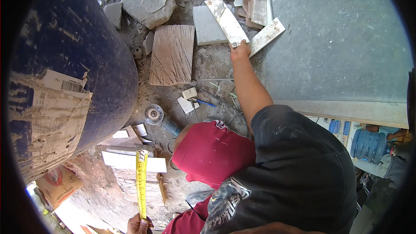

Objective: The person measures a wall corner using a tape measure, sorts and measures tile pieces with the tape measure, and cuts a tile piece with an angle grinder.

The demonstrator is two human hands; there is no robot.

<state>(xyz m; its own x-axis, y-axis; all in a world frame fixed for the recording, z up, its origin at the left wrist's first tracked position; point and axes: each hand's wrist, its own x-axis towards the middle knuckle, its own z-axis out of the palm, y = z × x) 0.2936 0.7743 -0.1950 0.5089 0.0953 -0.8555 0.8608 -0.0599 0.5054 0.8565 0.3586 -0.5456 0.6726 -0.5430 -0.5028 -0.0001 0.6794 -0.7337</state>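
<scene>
- A white tile strip [226, 21], off the right side of the wood block [172, 54], could tip or chip: it is gripped by its near end alone, and its far length crosses above the grey slab [201, 32].
- A second white strip [271, 34], farther right of the block, lies close enough to the same fingers that a careless brush might send it sliding.
- Nearer the worker than the block, the yellow tape measure [141, 186] could buckle or drift sideways across a white offcut [117, 159] should its hold loosen, spoiling any reading.
- The angle grinder [154, 114], just on the near side of the block, might be knocked by a shifting knee in maroon trousers [212, 147].
- The right hand [241, 52] ends a long, almost straight reach past the block's right side, fingers clamped on the strip.
- The left hand [138, 225] sits low, well nearer than the block and left of it, thumb and fingers pinched together on the tape's near end; from here I cannot tell whether they enclose a case.
</scene>
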